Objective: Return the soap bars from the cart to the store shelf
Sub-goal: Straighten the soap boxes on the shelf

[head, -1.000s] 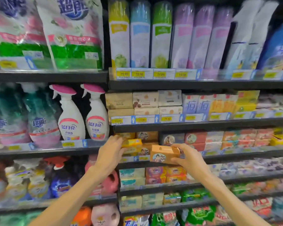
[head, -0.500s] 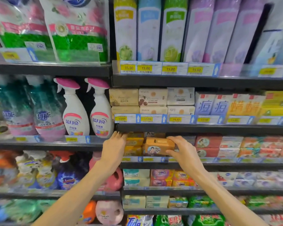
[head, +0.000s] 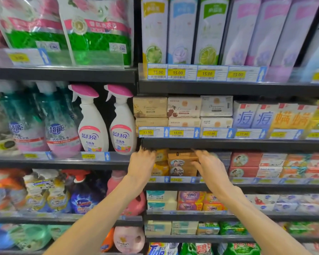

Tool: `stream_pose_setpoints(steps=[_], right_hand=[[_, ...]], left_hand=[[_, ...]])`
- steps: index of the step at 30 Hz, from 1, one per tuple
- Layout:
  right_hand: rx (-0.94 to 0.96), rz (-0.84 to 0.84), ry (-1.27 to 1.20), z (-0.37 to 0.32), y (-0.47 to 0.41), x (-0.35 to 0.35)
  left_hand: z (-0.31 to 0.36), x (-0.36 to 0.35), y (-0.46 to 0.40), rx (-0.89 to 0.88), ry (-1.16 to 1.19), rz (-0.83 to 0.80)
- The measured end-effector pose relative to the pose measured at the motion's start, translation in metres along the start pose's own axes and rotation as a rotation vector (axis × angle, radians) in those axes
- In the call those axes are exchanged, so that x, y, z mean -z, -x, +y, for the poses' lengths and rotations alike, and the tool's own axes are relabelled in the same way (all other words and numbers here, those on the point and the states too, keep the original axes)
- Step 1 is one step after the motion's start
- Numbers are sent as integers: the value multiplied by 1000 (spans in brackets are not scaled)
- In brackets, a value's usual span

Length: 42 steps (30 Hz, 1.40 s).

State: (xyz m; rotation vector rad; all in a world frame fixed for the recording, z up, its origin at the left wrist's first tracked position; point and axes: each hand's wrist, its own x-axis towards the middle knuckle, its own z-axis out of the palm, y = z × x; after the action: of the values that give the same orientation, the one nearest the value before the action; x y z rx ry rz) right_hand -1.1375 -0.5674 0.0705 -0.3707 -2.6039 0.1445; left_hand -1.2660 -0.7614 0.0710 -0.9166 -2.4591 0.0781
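Soap box [head: 182, 159] on shelf [head: 228, 143] stack, long axis left-right, at 10 o'clock of right hand [head: 209, 167]: nearer, fingers loosely spread, grip unclear. Left hand [head: 142, 162] at 9, on yellow boxes [head: 162, 168].

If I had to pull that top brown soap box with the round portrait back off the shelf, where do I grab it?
Pinch the brown cardboard soap box by its short left and right ends, coming straight from the front. It lies flat atop another, close under the dark shelf edge, so there's little room on top.
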Motion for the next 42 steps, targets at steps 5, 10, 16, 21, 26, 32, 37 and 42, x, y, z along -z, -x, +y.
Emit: stream_pose_setpoints(steps=[5, 10, 16, 21, 26, 32, 37, 42], right_hand=[[27, -3, 174, -1, -4, 0], [9, -16, 365, 4, -9, -6], [-17, -8, 470, 3, -20, -18], [22, -40, 490, 1, -18, -14], [-12, -41, 466, -1, -17, -16], [-4, 5, 471, 1, -16, -19], [-16, 26, 498, 0, -12, -22], [-33, 60, 458, 0, -10, -28]], left_hand=[[7, 8, -5, -38, -109, -101], [7, 11, -7, -20, -186, -120], [12, 12, -12, -26, -127, -199], [14, 7, -15, -4, -102, -186], [15, 5, -16, -8, -89, -176], [17, 0, -14, -25, -78, -152], [18, 0, -14, -4, -64, -196], [20, 0, -12, 32, -17, -208]])
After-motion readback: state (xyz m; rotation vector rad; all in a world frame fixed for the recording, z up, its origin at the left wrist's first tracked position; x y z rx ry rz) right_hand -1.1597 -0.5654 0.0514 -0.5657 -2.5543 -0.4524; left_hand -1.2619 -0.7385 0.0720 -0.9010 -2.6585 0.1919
